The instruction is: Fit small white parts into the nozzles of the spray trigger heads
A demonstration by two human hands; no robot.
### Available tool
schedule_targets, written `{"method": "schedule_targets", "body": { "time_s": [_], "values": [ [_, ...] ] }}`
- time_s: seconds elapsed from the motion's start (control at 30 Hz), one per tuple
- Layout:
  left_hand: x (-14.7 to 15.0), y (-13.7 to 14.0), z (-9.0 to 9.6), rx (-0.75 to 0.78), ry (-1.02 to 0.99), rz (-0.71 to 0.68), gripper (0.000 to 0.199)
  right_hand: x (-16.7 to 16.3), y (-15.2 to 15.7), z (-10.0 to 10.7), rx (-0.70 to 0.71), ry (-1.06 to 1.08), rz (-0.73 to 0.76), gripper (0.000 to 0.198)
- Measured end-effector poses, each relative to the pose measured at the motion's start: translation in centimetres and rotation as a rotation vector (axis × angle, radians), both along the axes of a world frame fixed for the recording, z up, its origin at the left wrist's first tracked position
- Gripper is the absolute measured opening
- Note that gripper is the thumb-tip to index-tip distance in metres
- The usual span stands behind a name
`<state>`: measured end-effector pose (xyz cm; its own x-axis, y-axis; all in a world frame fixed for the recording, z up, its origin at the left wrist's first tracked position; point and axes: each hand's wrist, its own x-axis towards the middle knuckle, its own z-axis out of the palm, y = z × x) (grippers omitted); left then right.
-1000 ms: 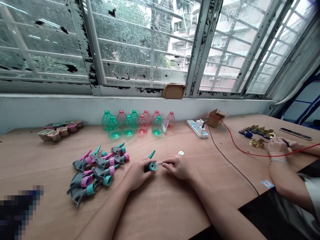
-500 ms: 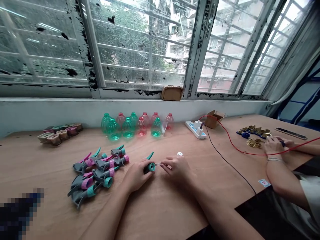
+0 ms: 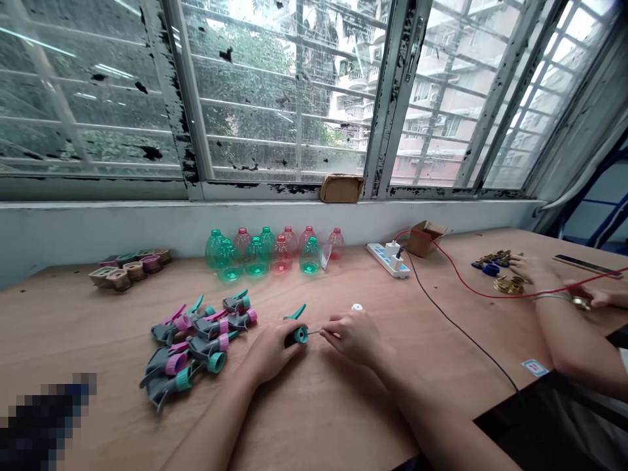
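My left hand is wrapped round a grey spray trigger head with a teal collar and a teal lever. The collar's open end faces right. My right hand pinches a thin, pale tube between thumb and fingers. Its far end meets the collar's opening; how deep it sits I cannot tell. Left of my left hand lies a pile of grey spray trigger heads with pink or teal collars and levers. A small white round object shows just behind my right hand, partly hidden by it.
Green and red clear bottles stand near the wall. Small containers sit at the back left. A power strip, a cardboard box and cables lie right of centre. At far right, a co-worker's hands are near gold metal parts.
The view has shifted slightly, so everything sits a little lower. My hands keep the trigger head and tube in nearly the same pose. The co-worker's hands have moved apart.
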<state>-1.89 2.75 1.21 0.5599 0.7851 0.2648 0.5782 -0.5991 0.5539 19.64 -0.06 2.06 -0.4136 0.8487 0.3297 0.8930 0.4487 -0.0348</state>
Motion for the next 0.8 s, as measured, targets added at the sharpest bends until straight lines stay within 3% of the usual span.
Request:
{"method": "schedule_targets", "body": {
  "time_s": [0.27, 0.8],
  "values": [
    [-0.1, 0.1, -0.3, -0.006, 0.002, -0.05, 0.029, -0.2, -0.2, 0.0, -0.057, -0.005, 0.006, 0.034],
    [-0.3, 0.4, -0.2, -0.071, -0.047, -0.047, 0.025, 0.7, 1.4, -2.3, -0.148, 0.357, 0.122, 0.022]
  ]
}}
